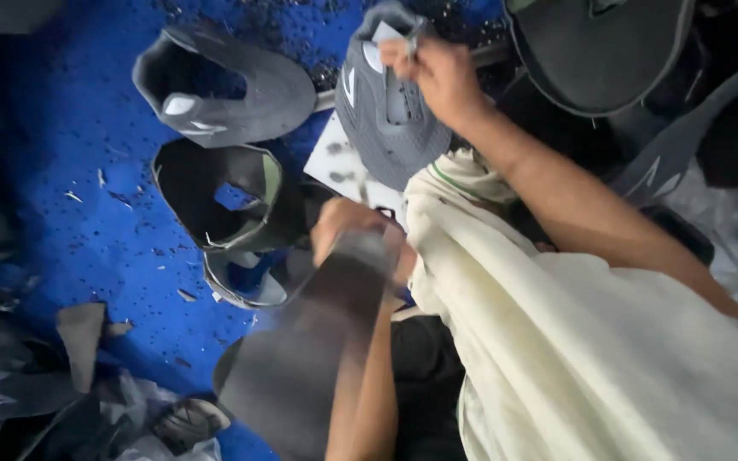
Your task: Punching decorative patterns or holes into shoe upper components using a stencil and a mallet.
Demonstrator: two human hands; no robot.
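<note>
Two hands work over a blue floor (pixel 61 128) littered with dark scraps. Right hand (pixel 437 77): raised toward the far edge of the floor, fingers pinched shut on the tongue end of a grey shoe upper (pixel 386 119), which hangs over a white board (pixel 335 162). Left hand (pixel 343 226): closed around a dark, blurred strip of material (pixel 301 358) that runs toward the near edge. Cream cloth (pixel 574 358) drapes between the arms. Further grey uppers (pixel 232 85) and cut black pieces (pixel 215 196) lie to the left, apart from both hands.
</note>
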